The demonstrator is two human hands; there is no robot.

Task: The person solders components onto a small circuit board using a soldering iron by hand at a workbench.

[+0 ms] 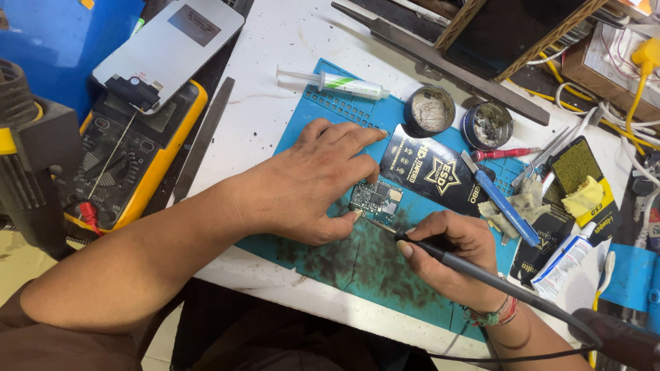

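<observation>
The right hand (450,257) was found closed in a pen-like grip around a black soldering iron (440,255), its fine tip laid against the near right edge of a small circuit board (375,199). The iron's cable was seen running off to the near right. The left hand (313,182) was pressed flat over the board's left side, thumb and fingertips pinning it down; nothing was enclosed in that hand.

The board was lying near the middle of a blue work mat (357,264), heavily darkened with residue on its near part. Just to the right of the board, a black packet (430,172) with a star emblem was noted, touching the far fingertips. Further right, a blue-handled tool (502,206) was resting across a wad of soiled wadding (512,206). At the far edge of the mat, a syringe (344,84) with a green-striped label and two round tins (430,110) of paste were recorded. On the left of the white tabletop (254,124), a yellow-cased multimeter (127,161) was observed, with a grey screen panel (172,45) propped over its far end.
</observation>
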